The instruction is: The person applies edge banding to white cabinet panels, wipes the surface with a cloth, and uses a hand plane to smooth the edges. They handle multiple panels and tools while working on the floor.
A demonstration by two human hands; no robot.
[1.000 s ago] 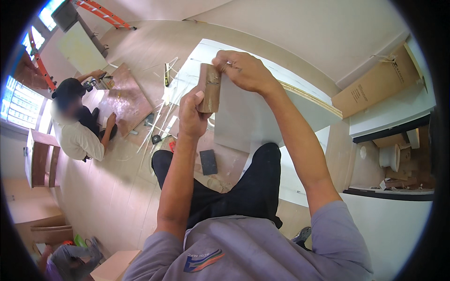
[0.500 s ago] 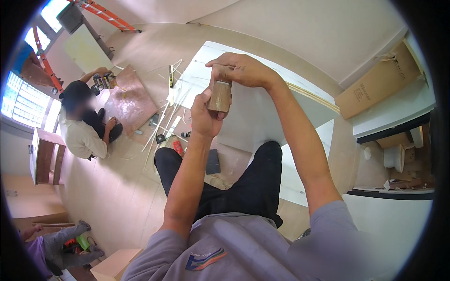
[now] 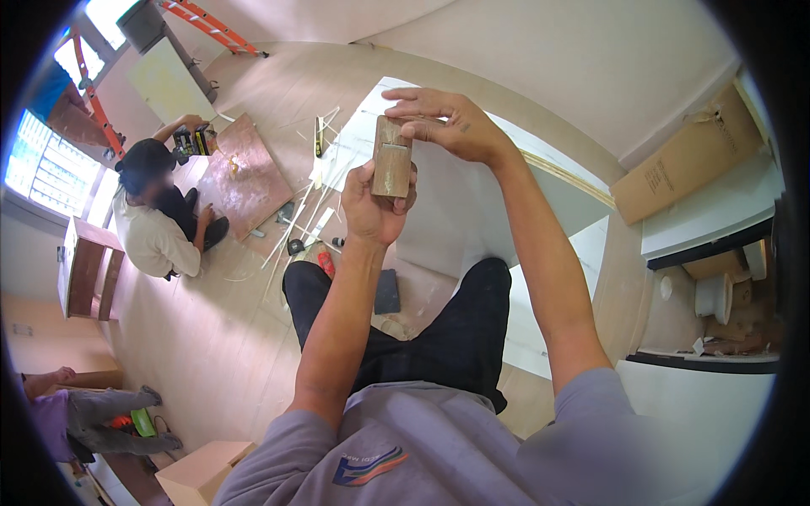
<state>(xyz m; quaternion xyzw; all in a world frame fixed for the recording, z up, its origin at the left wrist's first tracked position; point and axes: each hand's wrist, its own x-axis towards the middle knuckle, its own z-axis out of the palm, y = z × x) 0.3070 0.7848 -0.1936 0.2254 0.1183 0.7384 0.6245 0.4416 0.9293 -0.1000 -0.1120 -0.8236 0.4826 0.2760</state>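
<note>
A small wooden hand plane (image 3: 391, 173) stands upright in my left hand (image 3: 371, 211), whose fingers wrap round its lower part. Across its brown face runs a narrow slot with a pale metal edge in it. My right hand (image 3: 451, 125) hovers at the plane's upper end, fingers stretched out and apart, thumb at or just by its side; whether the thumb touches it I cannot tell. Below both hands lies a stack of large white panels (image 3: 472, 215), with a grey panel surface on the near side. My knees are spread beside it.
Thin white strips (image 3: 295, 228) litter the floor at left, near a yellow level (image 3: 319, 137) and a red object (image 3: 326, 263). A co-worker (image 3: 156, 219) crouches with a power drill (image 3: 196, 142) over a brown board (image 3: 253, 181). A cardboard box (image 3: 688, 160) leans at right; an orange ladder (image 3: 215, 29) stands behind.
My right fingers have lifted off the slot area and spread, showing more of the plane's upper end. The left hand keeps its hold. The co-worker's drill has shifted slightly.
</note>
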